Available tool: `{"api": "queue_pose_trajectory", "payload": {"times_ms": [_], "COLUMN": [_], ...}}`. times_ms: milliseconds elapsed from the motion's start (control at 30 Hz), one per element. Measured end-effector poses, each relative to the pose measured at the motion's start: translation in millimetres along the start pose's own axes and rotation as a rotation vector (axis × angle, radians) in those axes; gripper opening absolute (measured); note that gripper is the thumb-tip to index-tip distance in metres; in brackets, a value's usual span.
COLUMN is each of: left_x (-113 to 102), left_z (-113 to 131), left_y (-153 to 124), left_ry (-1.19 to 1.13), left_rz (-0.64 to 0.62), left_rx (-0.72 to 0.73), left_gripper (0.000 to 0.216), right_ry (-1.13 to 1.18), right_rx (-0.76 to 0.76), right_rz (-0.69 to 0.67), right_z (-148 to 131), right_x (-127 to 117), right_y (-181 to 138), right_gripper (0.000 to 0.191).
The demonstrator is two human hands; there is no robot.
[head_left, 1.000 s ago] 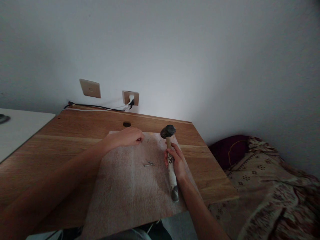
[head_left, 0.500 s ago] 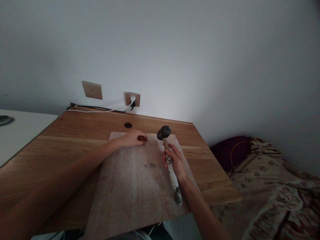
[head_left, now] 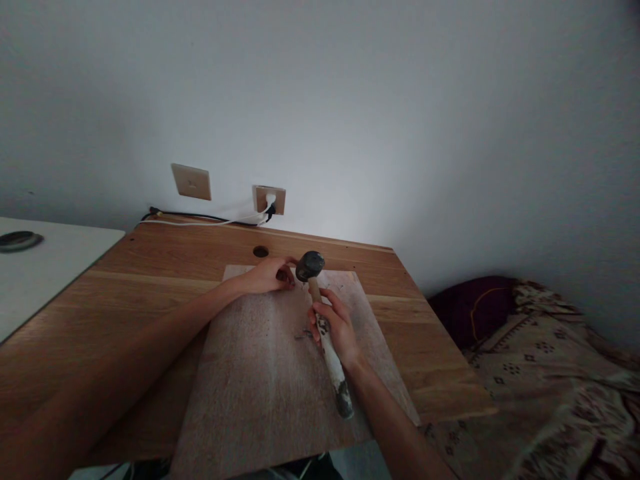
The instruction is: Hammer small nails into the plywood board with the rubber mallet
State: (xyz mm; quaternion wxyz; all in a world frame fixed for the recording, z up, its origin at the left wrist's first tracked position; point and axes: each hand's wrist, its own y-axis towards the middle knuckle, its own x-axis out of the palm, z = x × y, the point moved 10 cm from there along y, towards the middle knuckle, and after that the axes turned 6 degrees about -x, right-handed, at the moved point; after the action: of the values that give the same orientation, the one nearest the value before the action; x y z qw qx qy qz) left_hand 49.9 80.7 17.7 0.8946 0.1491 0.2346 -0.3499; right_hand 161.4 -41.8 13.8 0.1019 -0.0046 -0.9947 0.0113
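My right hand (head_left: 336, 325) is wrapped round the worn, paint-spotted handle of a hammer (head_left: 327, 353). Its dark, blunt head is up and tilted to the left, beside my left hand (head_left: 273, 275). That hand rests near the far edge of a wooden board (head_left: 250, 380), fingers curled in a pinch. Whatever sits between those fingertips is too small and dark to make out. A few loose nails or screws (head_left: 303, 335) lie on the board just left of my right hand, partly hidden by its fingers.
The board lies on a wooden desk (head_left: 425, 360) with a round cable hole (head_left: 261, 251). Cables (head_left: 200, 220) run along the wall to a socket (head_left: 270, 200). At left is a white surface (head_left: 60, 273) with a dark round object (head_left: 20, 241); patterned bedding (head_left: 530, 380) lies at right.
My right hand has brought the hammer to the left, so its head is now close to my left hand. My left hand stays at the far edge of the board. The view has shifted slightly.
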Motion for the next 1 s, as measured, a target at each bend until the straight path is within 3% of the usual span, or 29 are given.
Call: {"api": "queue_pose_trajectory", "payload": {"times_ms": [467,1000], "left_x": [-1.1,-4.9], "left_z": [-7.1,-5.3], "left_y": [0.5,0.4], "left_ry": [-0.019,-0.014], "left_rz": [0.003,0.063], "left_rx": [-0.038,0.019], "left_gripper": [0.051,0.054], "right_ry": [-0.005,-0.071], "right_rx": [0.017,0.021], "right_rz": [-0.025,-0.08], "right_z": [6.0,14.2], "right_x": [2.2,4.8], "right_y": [-0.9,0.9], "right_gripper": [0.041,0.044]}}
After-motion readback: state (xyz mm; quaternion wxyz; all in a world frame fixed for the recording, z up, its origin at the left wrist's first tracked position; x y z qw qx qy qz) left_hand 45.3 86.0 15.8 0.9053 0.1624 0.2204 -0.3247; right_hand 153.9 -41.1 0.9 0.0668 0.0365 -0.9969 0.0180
